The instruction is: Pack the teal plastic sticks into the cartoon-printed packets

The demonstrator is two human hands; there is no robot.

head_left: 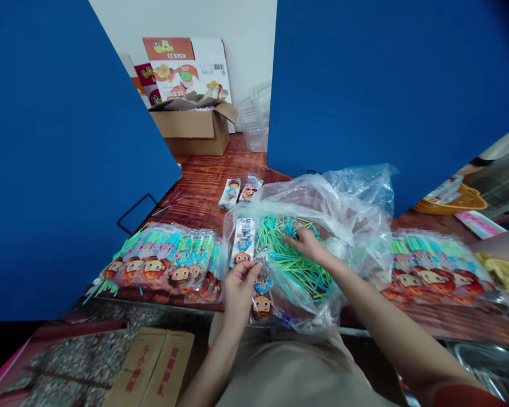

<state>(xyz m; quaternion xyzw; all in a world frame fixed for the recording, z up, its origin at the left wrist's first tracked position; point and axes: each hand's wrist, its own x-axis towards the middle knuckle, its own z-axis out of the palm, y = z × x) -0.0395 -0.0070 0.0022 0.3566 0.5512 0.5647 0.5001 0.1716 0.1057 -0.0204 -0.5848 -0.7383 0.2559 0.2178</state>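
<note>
My left hand [238, 281] pinches the top edge of a printed plastic pouch [262, 299] with a cartoon face on it. Just above that hand lies a stack of similar printed pouches [245, 234]. My right hand [309, 246] reaches into a pile of thin green and blue plastic sticks [294, 268], thumb and fingers closing around some of them; its fingertips are partly hidden. The pile lies in a large, wide-mouthed clear plastic bag [350, 217] on the wooden table.
Filled stick pouches [152, 263] lie in a row at left; more filled pouches [432, 268] are at right. Two small pouch bundles [230, 194] sit behind the bag. Blue panels [390, 85] flank the table. An opened carton [195, 130] stands behind; a yellow basket [462, 200] is far right.
</note>
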